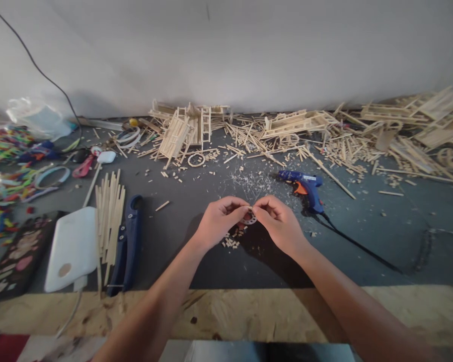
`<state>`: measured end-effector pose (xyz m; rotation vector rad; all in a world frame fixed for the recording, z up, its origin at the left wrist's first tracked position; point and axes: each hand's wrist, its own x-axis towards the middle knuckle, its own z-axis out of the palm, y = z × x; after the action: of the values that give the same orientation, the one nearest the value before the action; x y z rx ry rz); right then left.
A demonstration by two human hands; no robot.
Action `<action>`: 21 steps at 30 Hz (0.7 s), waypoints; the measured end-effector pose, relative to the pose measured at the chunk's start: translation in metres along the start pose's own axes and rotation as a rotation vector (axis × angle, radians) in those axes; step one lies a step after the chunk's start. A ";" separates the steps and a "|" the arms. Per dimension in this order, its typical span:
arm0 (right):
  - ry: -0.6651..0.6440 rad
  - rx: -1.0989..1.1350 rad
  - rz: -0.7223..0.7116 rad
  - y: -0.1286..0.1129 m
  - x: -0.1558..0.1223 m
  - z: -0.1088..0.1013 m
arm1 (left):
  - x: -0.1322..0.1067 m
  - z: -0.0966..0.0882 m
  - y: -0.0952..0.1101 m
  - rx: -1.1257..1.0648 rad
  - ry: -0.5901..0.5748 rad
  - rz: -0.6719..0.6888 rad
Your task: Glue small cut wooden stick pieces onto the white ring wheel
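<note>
My left hand (pixel 221 218) and my right hand (pixel 277 221) meet over the middle of the dark table mat (pixel 181 246), fingers pinched together. Between them they hold a small wooden ring (pixel 249 218) made of short stick pieces. Just below the ring lies a little heap of cut stick bits (pixel 232 241). A blue hot glue gun (pixel 305 187) rests to the right of my right hand, its black cord (pixel 362 246) trailing off to the right.
Blue cutting pliers (pixel 127 246), a bundle of long sticks (pixel 108 221) and a white board (pixel 73 249) lie at the left. Stick-built frames (pixel 184 130) and loose sticks (pixel 400 136) cover the back by the wall. Coloured sticks (pixel 3 166) sit far left. A plywood edge (pixel 230 311) runs along the front.
</note>
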<state>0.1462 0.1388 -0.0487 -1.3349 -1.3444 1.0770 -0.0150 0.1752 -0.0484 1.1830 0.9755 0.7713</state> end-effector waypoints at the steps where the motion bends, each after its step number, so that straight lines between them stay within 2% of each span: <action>1: 0.000 0.002 -0.002 0.000 0.000 0.000 | 0.000 0.000 0.000 0.002 0.000 0.000; 16: -0.007 0.010 0.028 0.000 -0.001 0.000 | -0.001 0.001 0.001 -0.020 0.058 0.024; 21: 0.061 0.085 0.046 0.004 0.000 0.001 | 0.000 0.002 0.002 -0.088 0.084 0.028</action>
<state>0.1463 0.1393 -0.0525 -1.3313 -1.2151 1.1034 -0.0135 0.1751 -0.0461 1.0970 0.9859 0.8834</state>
